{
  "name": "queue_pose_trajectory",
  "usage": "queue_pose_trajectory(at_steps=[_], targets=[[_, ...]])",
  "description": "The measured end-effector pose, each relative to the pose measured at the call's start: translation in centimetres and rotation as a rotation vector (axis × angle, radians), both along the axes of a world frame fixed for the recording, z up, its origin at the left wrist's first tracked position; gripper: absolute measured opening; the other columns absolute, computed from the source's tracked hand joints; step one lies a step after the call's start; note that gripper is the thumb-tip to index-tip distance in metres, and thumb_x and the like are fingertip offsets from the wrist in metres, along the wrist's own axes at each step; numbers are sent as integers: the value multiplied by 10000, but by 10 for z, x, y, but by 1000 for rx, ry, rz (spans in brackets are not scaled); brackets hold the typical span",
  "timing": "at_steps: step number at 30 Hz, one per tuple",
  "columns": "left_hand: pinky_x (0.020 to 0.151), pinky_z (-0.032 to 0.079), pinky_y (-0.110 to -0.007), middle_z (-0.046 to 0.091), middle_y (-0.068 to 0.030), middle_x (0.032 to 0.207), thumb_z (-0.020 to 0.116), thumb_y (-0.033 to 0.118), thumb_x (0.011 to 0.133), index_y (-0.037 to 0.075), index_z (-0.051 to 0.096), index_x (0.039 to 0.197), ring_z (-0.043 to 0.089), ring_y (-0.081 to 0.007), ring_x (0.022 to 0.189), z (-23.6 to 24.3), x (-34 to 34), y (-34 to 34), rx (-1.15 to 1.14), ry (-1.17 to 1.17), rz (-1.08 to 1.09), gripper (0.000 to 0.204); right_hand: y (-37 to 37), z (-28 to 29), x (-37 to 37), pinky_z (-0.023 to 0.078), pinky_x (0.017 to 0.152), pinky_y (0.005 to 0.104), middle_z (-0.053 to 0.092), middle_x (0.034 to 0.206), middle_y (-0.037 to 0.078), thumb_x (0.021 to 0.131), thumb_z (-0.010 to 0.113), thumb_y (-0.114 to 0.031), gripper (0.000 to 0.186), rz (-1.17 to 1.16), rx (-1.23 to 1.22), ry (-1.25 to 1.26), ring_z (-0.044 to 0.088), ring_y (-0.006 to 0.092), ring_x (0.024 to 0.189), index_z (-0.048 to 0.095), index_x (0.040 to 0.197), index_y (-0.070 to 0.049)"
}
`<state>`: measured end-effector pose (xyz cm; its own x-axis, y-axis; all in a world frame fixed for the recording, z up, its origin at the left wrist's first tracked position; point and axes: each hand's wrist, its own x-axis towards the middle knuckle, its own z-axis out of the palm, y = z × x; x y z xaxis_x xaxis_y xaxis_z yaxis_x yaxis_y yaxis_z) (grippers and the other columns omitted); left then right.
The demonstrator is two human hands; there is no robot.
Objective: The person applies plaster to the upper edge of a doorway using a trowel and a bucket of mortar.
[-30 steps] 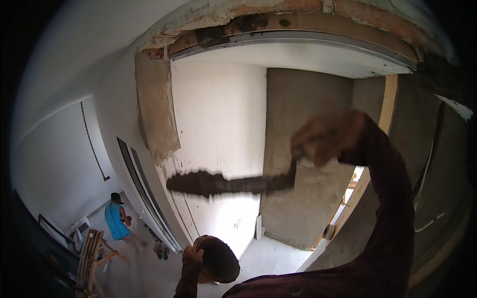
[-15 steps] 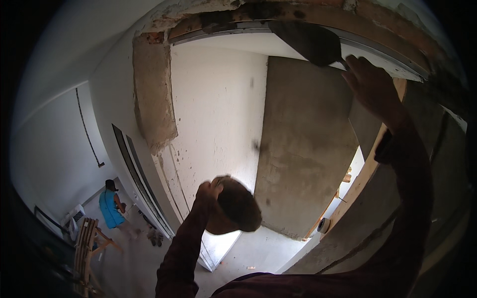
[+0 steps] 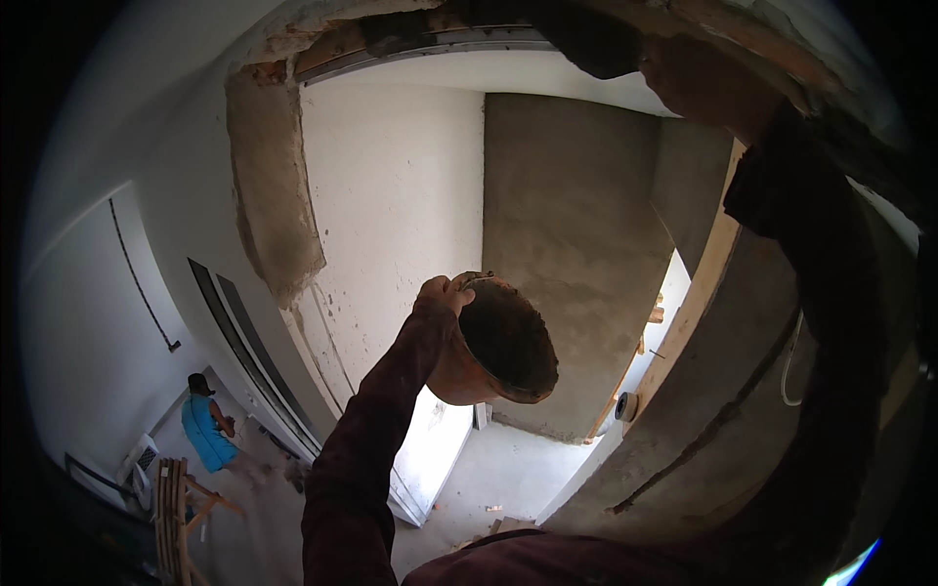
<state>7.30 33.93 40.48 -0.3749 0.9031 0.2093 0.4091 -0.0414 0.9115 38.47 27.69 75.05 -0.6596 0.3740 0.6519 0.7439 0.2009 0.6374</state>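
Sleeves of dark maroon [image 3: 357, 454] run up from below to both hands. The left hand [image 3: 447, 293], out in front of the chest, is clamped on the rim of a round, mortar-smeared bucket [image 3: 467, 376], which hangs tilted just below and to the right of those fingers. Its mouth faces this way, the inside too dark for me to say how much is in there.

Well above and to the right of it, the right hand [image 3: 708, 88] is closed on a trowel [image 3: 596, 47], the handle lost in the grip. The dark blade points left from the knuckles, across the wooden beam [image 3: 347, 44] and the metal strip [image 3: 420, 47] beneath; whether it touches either, I can't tell.

Below the right hand a wooden post [image 3: 705, 288] slants down, a small roll [image 3: 625, 406] beside its lower part. Beyond the left hand stand a spattered white wall [image 3: 391, 186] and, to its right, a grey plastered one [image 3: 567, 225]. Far down and left of that hand are a wooden trestle [image 3: 171, 518] and a person in blue [image 3: 208, 435], head bowed.
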Motion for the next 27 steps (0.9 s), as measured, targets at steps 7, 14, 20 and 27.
queue_pose_trajectory(at_steps=[7, 14, 20, 27], targets=[[673, 467, -364, 617, -129, 733, 773, 210, 658, -1, 583, 735, 576, -222, 685, 3, -3, -25, -46, 30, -34, 294, -53, -64, 29, 515, 544, 418, 625, 714, 163, 919, 491, -244, 248, -125, 108, 167, 638, 300, 623, 485, 1061, -40], [667, 465, -369, 602, -131, 724, 773, 213, 656, 6, 567, 741, 569, -225, 682, -5, -16, -41, -85, 170, -23, 305, -19, -63, 3, 488, 565, 444, 581, 666, 173, 916, 501, -234, 211, 145, 119, 176, 617, 330, 644, 474, 943, -26], [640, 447, -348, 565, -84, 683, 738, 250, 721, 25, 560, 752, 519, -183, 654, -18, -31, -65, -74, 194, -110, 289, -59, -161, 38, 495, 591, 440, 621, 708, 124, 870, 552, -234, 276, 219, -235, 210, 632, 317, 656, 489, 1067, -51], [648, 447, -325, 566, -64, 699, 699, 280, 775, 15, 575, 792, 518, -150, 673, -43, -44, -63, -111, 299, -225, 293, -48, -335, 17, 493, 596, 420, 604, 715, 139, 782, 677, -242, 275, 167, -843, -66, 621, 315, 634, 516, 934, -80]])
